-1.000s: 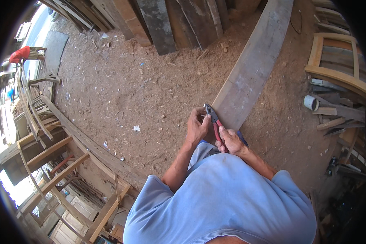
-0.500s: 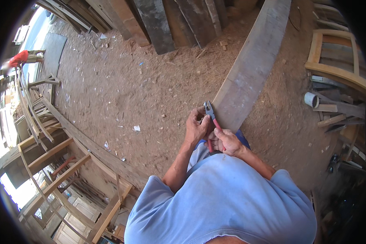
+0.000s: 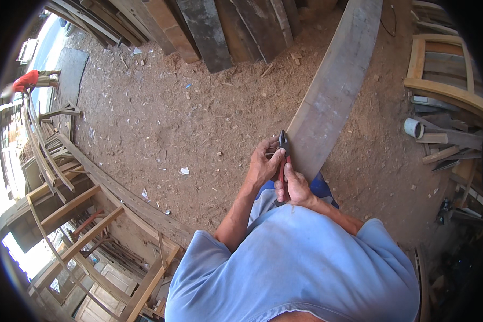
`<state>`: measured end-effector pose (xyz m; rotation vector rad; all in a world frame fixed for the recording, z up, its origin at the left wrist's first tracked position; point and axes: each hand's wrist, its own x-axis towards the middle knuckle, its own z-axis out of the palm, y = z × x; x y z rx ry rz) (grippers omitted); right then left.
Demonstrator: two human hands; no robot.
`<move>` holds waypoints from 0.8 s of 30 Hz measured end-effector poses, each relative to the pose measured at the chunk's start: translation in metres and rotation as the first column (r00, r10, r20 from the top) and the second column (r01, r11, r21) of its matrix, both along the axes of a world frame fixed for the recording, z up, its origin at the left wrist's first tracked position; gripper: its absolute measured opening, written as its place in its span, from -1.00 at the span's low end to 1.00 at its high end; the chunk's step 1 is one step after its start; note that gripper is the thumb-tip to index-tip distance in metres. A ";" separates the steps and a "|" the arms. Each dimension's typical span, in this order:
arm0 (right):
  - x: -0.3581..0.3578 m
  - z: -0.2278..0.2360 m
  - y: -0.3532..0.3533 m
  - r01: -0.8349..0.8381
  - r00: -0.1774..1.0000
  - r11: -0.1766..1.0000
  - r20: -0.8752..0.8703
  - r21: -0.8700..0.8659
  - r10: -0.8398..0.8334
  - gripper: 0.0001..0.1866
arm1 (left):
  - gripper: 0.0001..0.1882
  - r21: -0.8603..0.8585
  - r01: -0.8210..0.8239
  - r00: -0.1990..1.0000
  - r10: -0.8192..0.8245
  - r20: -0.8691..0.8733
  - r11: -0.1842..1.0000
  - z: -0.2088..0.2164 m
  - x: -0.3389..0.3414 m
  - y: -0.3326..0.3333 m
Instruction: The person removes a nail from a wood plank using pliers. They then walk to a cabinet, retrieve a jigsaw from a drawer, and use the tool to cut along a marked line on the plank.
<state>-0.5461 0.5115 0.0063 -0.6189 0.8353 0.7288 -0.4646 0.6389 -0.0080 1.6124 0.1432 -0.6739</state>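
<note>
My right hand (image 3: 296, 185) is wrapped round the red handles of a pair of pliers (image 3: 284, 142), whose dark metal jaws point away from me. The handles are squeezed close together. Beside the jaws, my left hand (image 3: 265, 163) is closed in a pinch, its thumb and fingertips right at the pliers' head. Something thin and small shows at its fingers, too small to name. Just beyond both hands, a long grey-brown plank (image 3: 333, 102) runs away from my knees toward the far right.
Dark boards (image 3: 204, 32) lean along the far side. A wooden frame (image 3: 440, 86), a white bucket (image 3: 413, 128) and offcuts lie at right. Timber framing (image 3: 86, 236) stands at left. Scraps litter the dirt floor (image 3: 161, 118). A person in red (image 3: 27, 80) bends over at far left.
The pliers' handles, spread apart before, have come together in my right hand. The pliers have turned so their jaws point more directly away from me. My left hand has shifted slightly right.
</note>
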 end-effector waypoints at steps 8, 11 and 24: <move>-0.009 0.005 -0.026 0.124 0.992 0.925 -0.055 0.360 -0.111 -0.53 | -0.51 -0.095 -0.118 0.992 0.113 -0.051 0.989 -0.033 -0.009 0.014; -0.002 0.019 -0.044 0.184 0.982 0.971 0.025 0.152 -0.190 -0.55 | -0.50 -0.042 -0.043 0.997 0.040 -0.064 0.998 -0.039 -0.004 0.020; -0.025 0.019 -0.052 0.059 0.944 0.986 0.314 0.156 -0.106 -0.67 | -0.79 0.194 0.037 0.971 -0.082 0.226 0.980 -0.041 0.007 0.008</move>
